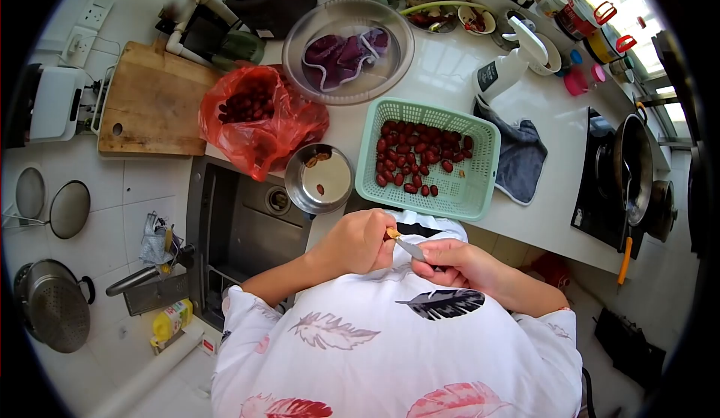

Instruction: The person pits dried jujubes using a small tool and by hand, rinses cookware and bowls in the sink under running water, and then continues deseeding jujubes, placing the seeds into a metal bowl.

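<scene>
My left hand (358,241) is closed around a red date (393,233), whose orange-brown flesh shows at the fingertips. In my right hand (463,263) is a small knife (409,248), its blade pointing at the date and seeming to touch it; the fingers hide its handle. Just beyond my hands stands a pale green plastic basket (441,206) with many red dates (409,148) at its left and back. Left of it, a steel bowl (333,172) holds a few pieces of date. A red plastic bag (289,122) full of dates sits open behind the bowl.
The sink (225,223) lies left of my hands. Behind are a clear basin (405,43) with a purple cloth and a wooden cutting board (150,103). A spray bottle (499,73), grey cloth (521,155) and a stove with a wok (634,155) are to the right.
</scene>
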Demonstrator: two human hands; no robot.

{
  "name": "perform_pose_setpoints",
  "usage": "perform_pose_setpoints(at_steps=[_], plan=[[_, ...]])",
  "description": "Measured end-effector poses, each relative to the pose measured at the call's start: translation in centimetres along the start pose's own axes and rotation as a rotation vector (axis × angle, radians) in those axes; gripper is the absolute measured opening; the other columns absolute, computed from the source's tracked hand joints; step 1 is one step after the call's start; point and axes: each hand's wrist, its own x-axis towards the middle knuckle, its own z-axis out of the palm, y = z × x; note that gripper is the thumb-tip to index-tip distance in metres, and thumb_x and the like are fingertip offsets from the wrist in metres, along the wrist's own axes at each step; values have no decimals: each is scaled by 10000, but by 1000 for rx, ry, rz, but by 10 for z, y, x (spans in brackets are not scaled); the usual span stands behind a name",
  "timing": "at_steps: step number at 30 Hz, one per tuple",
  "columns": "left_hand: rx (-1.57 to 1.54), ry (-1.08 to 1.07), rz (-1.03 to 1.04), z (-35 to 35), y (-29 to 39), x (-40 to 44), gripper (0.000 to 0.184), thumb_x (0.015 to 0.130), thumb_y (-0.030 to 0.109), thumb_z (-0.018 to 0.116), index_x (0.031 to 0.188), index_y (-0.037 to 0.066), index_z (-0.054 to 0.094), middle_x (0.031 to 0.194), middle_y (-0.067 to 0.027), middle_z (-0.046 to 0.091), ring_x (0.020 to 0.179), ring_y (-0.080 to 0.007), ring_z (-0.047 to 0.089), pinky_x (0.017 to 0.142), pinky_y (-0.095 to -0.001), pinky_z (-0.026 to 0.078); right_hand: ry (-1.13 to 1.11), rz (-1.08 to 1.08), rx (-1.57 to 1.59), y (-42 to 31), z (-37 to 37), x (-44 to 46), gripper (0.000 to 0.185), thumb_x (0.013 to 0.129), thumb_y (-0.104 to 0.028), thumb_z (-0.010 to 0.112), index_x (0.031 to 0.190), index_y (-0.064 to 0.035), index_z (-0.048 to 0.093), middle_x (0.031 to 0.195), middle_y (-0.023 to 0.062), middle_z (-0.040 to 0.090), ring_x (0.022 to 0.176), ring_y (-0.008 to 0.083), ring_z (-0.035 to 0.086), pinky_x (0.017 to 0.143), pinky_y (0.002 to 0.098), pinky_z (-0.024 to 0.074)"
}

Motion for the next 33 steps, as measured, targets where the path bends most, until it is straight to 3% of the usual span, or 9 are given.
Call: perform_pose_setpoints(at_steps=[1, 3, 5, 7, 9, 13, 16, 24, 33], plan=[[19, 6, -23, 1, -6, -5, 218, 671, 17, 545, 839, -14, 409, 639, -127, 500, 519, -292, 515, 498, -345, 449, 0, 1, -2, -3, -4, -7, 209, 899, -248, 449, 836, -72, 543, 566, -78, 398, 414, -12, 220, 351, 161, 153], [40, 16, -47, 1, -11, -12, 210, 693, 29, 527, 858, -9, 401, 640, -128, 502, 514, -298, 512, 499, -352, 448, -98, -485, 63, -11, -8, -26, 218, 913, -255, 420, 856, -66, 513, 539, -69, 340, 404, 6, 197, 346, 193, 139], [-107, -88, -448, 1, -11, -20, 171, 727, -20, 411, 882, 8, 345, 655, -108, 482, 506, -208, 465, 518, -306, 428, 11, -420, -27, -20, -6, -27, 235, 910, -266, 397, 852, -60, 494, 544, -56, 317, 421, 16, 198, 361, 197, 148], [-387, 63, -473, 0, -14, -7, 93, 801, 75, 363, 878, 28, 340, 593, -40, 390, 477, -126, 341, 466, -262, 343, 123, -353, -111, -27, -7, -16, 252, 907, -277, 374, 848, -54, 476, 549, -43, 293, 439, 26, 199, 376, 200, 157], [-1020, -67, -691, -18, 2, 17, 120, 831, 163, 339, 870, 50, 346, 590, 5, 309, 490, -84, 237, 447, -230, 248, 284, -643, -336, -32, -6, 12, 183, 857, -214, 490, 923, -44, 479, 598, -39, 322, 455, 28, 211, 398, 191, 163], [-1221, -288, -854, -26, 12, 26, 132, 789, 185, 386, 858, 80, 346, 591, 9, 298, 497, -68, 221, 459, -219, 203, 360, -965, -858, -41, 15, 17, 229, 754, -96, 623, 945, -38, 512, 650, -27, 386, 478, 31, 262, 419, 185, 199], [-1128, -343, -790, -30, 20, 31, 203, 734, 149, 385, 919, 67, 367, 614, 12, 306, 516, -68, 252, 470, -214, 216, 341, -942, -1118, -41, 17, 24, 301, 638, -49, 719, 915, -45, 600, 708, -23, 481, 504, 42, 330, 436, 191, 259], [-742, -520, -641, -35, 23, 37, 285, 678, 102, 375, 938, 6, 437, 645, -5, 397, 577, -91, 345, 545, -227, 305, 344, -746, -1157, -42, 16, 17, 204, 646, -38, 703, 765, -7, 541, 623, -17, 493, 501, 35, 328, 430, 189, 249], [-535, -615, -548, -42, 21, 44, 353, 747, 69, 388, 1078, -24, 468, 873, -126, 520, 780, -194, 496, 718, -313, 396, 399, -862, -1230, -32, 24, 12, 245, 705, -7, 640, 897, 6, 489, 816, 102, 540, 710, 175, 589, 623, 287, 500]])
